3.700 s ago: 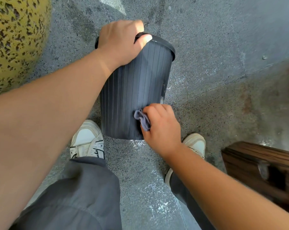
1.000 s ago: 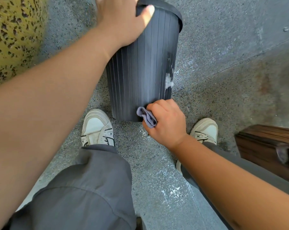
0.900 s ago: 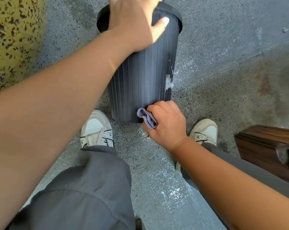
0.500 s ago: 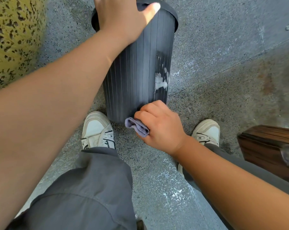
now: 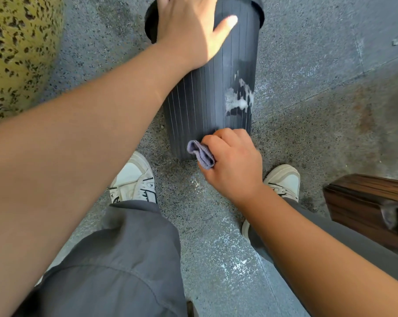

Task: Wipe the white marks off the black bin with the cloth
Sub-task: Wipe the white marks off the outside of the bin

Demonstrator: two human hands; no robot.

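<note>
On the floor, left hand lies flat steadying the bin, right hand clenches the cloth; hard scrubbing at the white marks may tip it.

Speckled grey floor all round; yellow mottled planter at ten o'clock, dark wooden box at four, two white sneakers near centre.

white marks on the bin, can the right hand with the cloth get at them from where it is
Probably yes: the right hand holds the cloth just below the white marks on the black bin, with nothing between them.
</note>
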